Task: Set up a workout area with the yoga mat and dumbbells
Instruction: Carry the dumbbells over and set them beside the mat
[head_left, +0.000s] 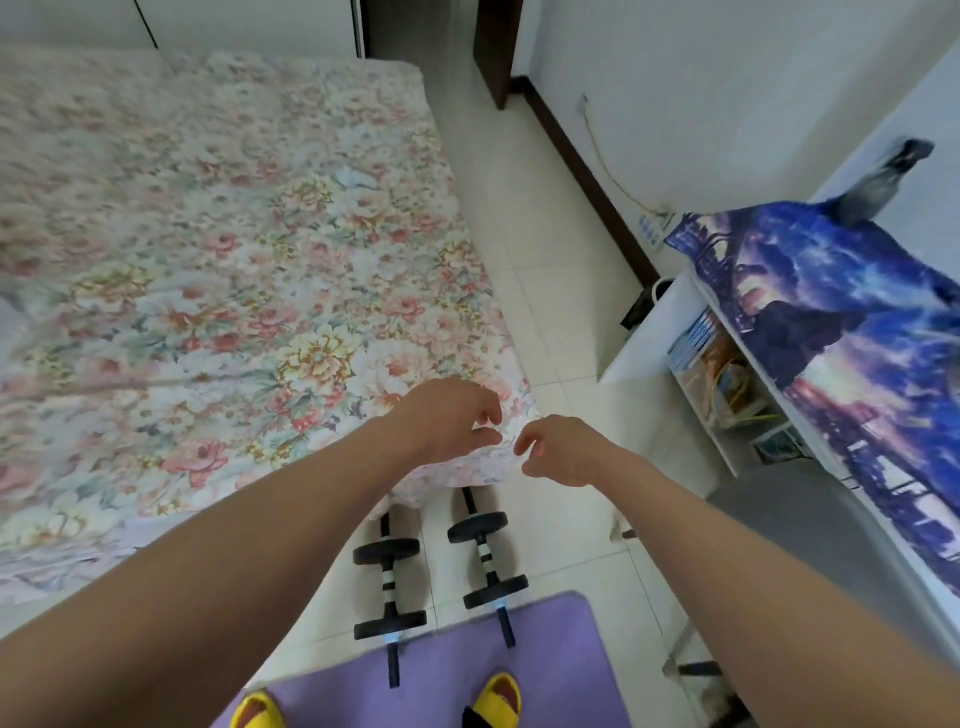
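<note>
— Purple yoga mat (519, 654) unrolled underfoot; two dumbbells (389, 587) at its far edge, bar ends overlapping it, far ends under the bedspread (208, 260).

— Left hand (452, 421) and right hand (558, 449) loosely curled, empty, over the bed corner. Likely trip hazard: bars near yellow slippers (501, 693).

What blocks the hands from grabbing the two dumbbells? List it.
Nothing visible lies between the left hand or right hand and the dumbbells below; only their far ends tuck under the floral bedspread.
</note>
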